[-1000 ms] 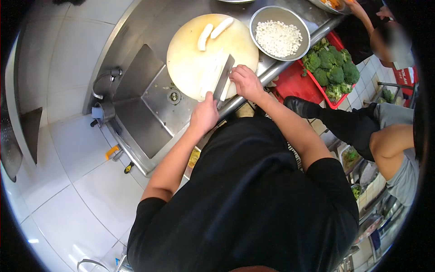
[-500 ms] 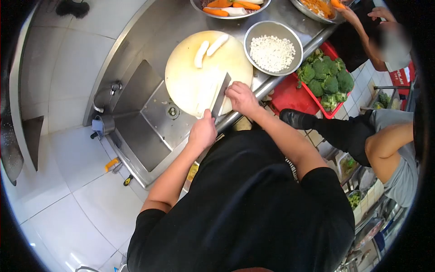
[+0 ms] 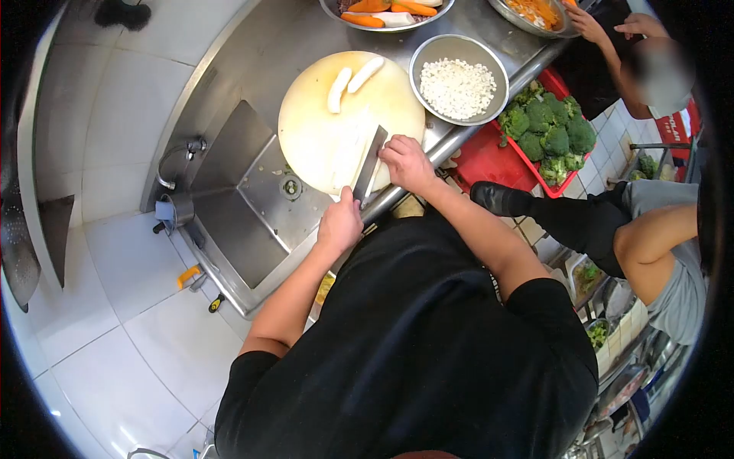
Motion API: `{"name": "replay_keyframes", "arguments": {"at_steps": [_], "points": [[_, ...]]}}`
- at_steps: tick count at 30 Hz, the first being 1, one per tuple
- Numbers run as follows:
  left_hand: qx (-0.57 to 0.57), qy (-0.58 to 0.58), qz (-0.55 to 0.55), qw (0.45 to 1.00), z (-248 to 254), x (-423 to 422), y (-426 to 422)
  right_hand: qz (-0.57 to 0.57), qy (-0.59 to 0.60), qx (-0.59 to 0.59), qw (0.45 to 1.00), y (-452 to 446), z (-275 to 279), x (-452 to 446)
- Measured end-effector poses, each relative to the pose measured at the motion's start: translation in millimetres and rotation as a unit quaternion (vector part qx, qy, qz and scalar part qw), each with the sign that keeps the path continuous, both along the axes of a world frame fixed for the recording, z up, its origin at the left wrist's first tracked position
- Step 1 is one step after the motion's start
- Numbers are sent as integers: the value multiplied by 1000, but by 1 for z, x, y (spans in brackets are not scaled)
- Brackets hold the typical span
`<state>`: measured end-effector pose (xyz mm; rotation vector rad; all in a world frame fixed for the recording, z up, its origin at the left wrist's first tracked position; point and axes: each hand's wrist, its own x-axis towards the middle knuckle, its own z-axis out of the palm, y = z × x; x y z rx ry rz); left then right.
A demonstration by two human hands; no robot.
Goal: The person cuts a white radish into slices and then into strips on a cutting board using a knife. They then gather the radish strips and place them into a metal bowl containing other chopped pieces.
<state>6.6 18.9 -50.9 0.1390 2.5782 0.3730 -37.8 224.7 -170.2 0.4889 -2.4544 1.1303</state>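
Observation:
On the round cutting board [image 3: 306, 149], a kitchen knife [image 3: 370, 164] stands with its broad blade slanting across the near right side. My left hand [image 3: 340, 226] is closed at the blade's near end, around the handle, which is mostly hidden. My right hand [image 3: 407, 163] has its fingers curled against a white vegetable piece just right of the blade, partly covered by the fingers. Left of the blade lie thin white slices [image 3: 348, 164]. Two peeled white root vegetables [image 3: 338, 90] rest at the board's far side.
Right of the board stands a metal bowl of white dice [image 3: 459, 88]. Beyond is a bowl with carrots [image 3: 367, 19]. A red crate [image 3: 547, 130] holds broccoli. The steel sink [image 3: 260, 199] lies left. Another person's hand [image 3: 587, 24] is near a bowl of orange shreds [image 3: 535, 14].
The knife blade has shifted slightly left and stands a little steeper. Both my hands stay almost in place.

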Motion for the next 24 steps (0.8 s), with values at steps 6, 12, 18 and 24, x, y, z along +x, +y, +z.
{"name": "replay_keyframes", "arguments": {"at_steps": [6,12,18,24], "points": [[78,46,-5,996,-20,-45,15,12,10,-5,1000,2,10,-1],[113,66,0,991,-31,-88,42,20,16,-18,1000,1,2,-2],[230,163,35,959,-21,-94,16,15,-62,-20,998,11,23,10],[277,253,73,924,14,-58,-29,71,-84,82,991,-6,22,-18]]}}
